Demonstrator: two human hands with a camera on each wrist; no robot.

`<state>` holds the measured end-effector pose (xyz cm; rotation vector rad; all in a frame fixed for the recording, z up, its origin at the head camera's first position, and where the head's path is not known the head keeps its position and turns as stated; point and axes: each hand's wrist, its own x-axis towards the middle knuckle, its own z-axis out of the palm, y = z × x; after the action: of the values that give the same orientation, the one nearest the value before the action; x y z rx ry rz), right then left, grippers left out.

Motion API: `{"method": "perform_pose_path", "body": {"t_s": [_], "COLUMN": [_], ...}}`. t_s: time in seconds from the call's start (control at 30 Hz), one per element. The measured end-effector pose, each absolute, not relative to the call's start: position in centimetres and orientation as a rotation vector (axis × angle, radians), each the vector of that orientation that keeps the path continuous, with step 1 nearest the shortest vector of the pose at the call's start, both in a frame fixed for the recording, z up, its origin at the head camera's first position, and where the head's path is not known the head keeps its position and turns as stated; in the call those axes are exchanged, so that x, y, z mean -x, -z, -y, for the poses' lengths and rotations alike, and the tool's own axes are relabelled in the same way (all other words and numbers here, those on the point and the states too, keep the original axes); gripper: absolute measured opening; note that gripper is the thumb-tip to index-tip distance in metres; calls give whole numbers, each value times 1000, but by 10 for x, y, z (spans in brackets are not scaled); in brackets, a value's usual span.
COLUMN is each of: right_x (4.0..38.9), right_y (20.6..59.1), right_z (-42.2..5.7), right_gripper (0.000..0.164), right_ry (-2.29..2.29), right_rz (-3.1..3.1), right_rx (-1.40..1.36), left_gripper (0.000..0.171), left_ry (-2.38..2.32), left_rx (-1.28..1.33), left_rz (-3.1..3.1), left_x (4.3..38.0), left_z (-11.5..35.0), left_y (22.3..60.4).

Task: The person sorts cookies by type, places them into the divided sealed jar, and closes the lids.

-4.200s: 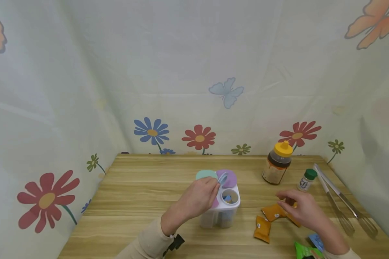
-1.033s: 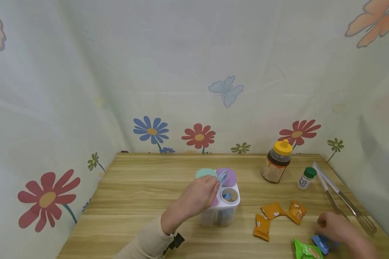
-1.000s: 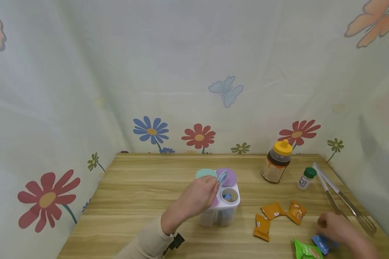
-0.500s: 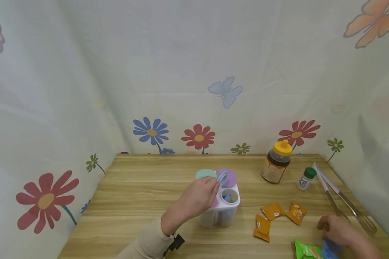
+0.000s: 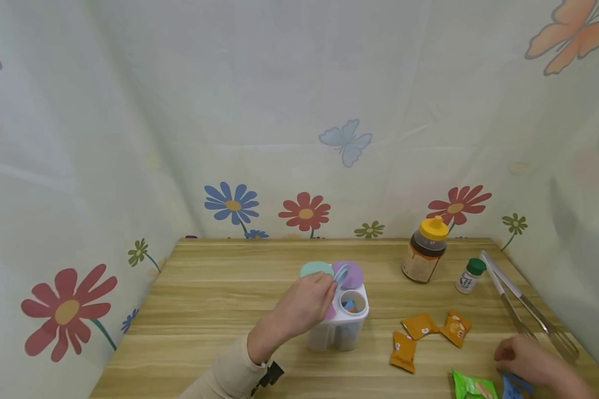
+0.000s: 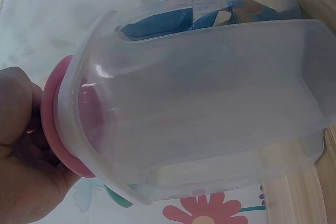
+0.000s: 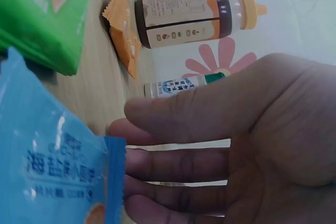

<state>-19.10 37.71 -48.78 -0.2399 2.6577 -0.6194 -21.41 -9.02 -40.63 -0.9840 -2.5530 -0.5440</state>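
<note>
In the head view, a clear container point(image 5: 346, 336) with a white top and round lids stands on the table. My left hand point(image 5: 299, 305) pinches a raised light blue lid point(image 5: 342, 274); its hole shows blue packets point(image 5: 350, 306) inside. In the left wrist view, the left hand point(image 6: 26, 150) has its fingers curled behind the pink lid point(image 6: 55, 121). At lower right, my right hand point(image 5: 531, 357) is above a blue snack packet point(image 5: 513, 386). In the right wrist view, the fingers point(image 7: 178, 163) are fairly straight, their tips at the packet's crimped edge, the thumb apart from it.
A green packet point(image 5: 473, 386) lies left of the blue one. Several orange packets point(image 5: 404, 352) lie right of the container. Behind them stand a yellow-capped bottle point(image 5: 424, 255) and a green-capped shaker point(image 5: 470, 276). Metal tongs point(image 5: 534, 310) lie along the right side.
My right hand has moved from above the orange packets to the blue packet at lower right, then slightly further right. The blue packet has shifted right and tilted. The left hand keeps its place.
</note>
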Motion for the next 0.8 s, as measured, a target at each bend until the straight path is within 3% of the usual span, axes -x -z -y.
{"method": "perform_pose_path", "body": {"t_s": [0.3, 0.57, 0.8], "right_x": [185, 176, 181], "right_y": [484, 489, 491], "right_z": [-382, -381, -385], "right_gripper": [16, 18, 18], "right_ry": [769, 779, 791], "right_rz": [-2474, -2386, -2419], "right_rx": [248, 67, 315], "left_gripper": [14, 15, 15], "left_ry": [548, 559, 564], "left_rx": [984, 979, 980], "left_rz": [2555, 2565, 2570], "left_x": [214, 213, 214], "left_z": [91, 91, 91], "left_y": [406, 407, 406]}}
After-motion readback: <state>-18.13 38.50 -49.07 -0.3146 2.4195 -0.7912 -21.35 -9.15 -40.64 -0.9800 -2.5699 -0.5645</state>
